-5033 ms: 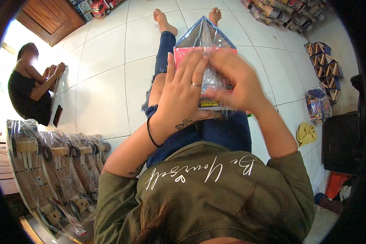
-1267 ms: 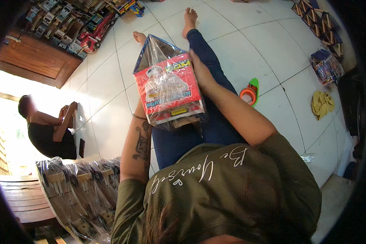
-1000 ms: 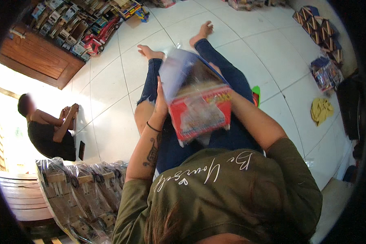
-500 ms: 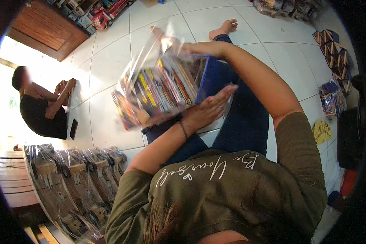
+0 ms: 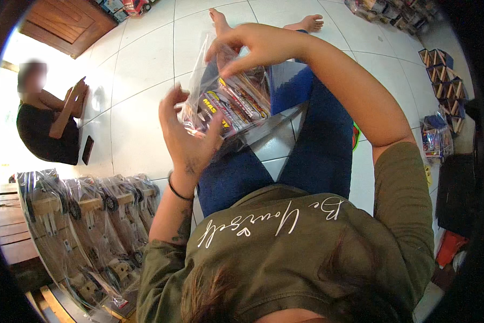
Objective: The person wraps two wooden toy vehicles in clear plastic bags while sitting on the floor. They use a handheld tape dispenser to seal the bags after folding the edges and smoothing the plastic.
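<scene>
A box-like thing with brightly printed panels (image 5: 234, 102) and a deep blue end (image 5: 287, 86) rests across my thighs, wrapped in a loose clear plastic bag (image 5: 201, 59). At its left end my left hand (image 5: 185, 134) is open, thumb and fingers spread around the plastic. Over the far side, my right hand (image 5: 247, 48) arches with thumb and fingers apart, close to the bag's upstanding film. Whether either hand's fingertips touch the film is hard to see. The lower face of the box is hidden.
Several plastic-wrapped wooden toys with wheels (image 5: 91, 215) stand at the lower left. A person in black (image 5: 45, 129) sits on the tiled floor by a phone (image 5: 88, 149). Small wood-and-blue pieces (image 5: 443, 86) are stacked at the right, near another wrapped bundle (image 5: 436, 137).
My left hand has moved from under the box's near side to its left end and spread open. My right hand has lifted above the far side. The printed panels have tilted.
</scene>
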`<state>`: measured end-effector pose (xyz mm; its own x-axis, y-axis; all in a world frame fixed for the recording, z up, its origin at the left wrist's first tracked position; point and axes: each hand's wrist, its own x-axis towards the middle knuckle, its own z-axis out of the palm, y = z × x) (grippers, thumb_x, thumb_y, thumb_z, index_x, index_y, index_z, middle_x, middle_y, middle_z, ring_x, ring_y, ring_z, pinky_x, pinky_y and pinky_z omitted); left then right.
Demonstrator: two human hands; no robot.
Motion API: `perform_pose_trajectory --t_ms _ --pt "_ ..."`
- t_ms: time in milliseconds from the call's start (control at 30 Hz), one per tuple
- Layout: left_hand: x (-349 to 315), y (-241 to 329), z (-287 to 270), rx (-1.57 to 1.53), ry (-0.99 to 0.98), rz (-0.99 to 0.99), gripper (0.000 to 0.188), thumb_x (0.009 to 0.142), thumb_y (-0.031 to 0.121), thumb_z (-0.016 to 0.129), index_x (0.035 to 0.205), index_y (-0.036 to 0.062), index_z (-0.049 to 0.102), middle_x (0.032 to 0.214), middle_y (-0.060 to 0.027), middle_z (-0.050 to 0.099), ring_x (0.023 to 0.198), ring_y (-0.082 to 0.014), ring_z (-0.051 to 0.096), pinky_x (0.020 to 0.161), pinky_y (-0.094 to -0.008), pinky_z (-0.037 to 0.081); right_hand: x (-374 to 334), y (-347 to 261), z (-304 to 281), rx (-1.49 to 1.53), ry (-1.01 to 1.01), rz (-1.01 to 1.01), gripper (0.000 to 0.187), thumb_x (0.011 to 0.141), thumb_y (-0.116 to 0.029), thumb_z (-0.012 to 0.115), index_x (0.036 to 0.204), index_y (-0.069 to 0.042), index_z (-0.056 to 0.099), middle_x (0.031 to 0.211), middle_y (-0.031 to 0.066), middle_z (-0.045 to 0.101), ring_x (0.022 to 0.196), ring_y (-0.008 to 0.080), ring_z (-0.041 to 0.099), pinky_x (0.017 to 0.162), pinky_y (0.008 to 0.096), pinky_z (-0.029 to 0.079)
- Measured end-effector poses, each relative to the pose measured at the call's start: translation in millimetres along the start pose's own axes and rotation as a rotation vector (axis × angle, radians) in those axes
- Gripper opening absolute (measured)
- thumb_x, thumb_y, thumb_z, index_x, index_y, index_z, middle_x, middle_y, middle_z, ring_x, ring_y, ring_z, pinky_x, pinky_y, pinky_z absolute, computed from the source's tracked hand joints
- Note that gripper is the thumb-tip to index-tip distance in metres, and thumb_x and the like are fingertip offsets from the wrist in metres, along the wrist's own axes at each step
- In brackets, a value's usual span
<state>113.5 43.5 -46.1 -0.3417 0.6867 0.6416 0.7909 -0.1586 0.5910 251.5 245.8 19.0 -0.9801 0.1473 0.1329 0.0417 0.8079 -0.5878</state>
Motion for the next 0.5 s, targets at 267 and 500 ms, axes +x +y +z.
perform_pose_trajectory --t_ms 267,500 --pt "11 -9 -8 0.199 -0.033 0.193 0.013 0.079 0.007 0.069 0.092 0.0048 0.070 0.081 -0.0071 0.062 0.071 -0.0230 0.061 0.065 -0.0341 0.049 8 -55 -14 0.058 0.451 -0.274 0.032 0.079 -0.032 0.074 0.092 -0.004 0.068 0.079 0.0065 0.066 0.075 0.0165 0.062 0.071 0.0304 0.049" --pt "4 -13 -14 -0.208 0.035 0.099 0.024 0.078 -0.005 0.067 0.100 0.0042 0.070 0.084 -0.0080 0.066 0.073 -0.0165 0.064 0.062 -0.0281 0.050 -6 -13 9 0.122 0.039 -0.048 0.018 0.084 -0.018 0.071 0.092 -0.003 0.067 0.080 0.0066 0.065 0.078 0.0138 0.061 0.074 0.0287 0.049"
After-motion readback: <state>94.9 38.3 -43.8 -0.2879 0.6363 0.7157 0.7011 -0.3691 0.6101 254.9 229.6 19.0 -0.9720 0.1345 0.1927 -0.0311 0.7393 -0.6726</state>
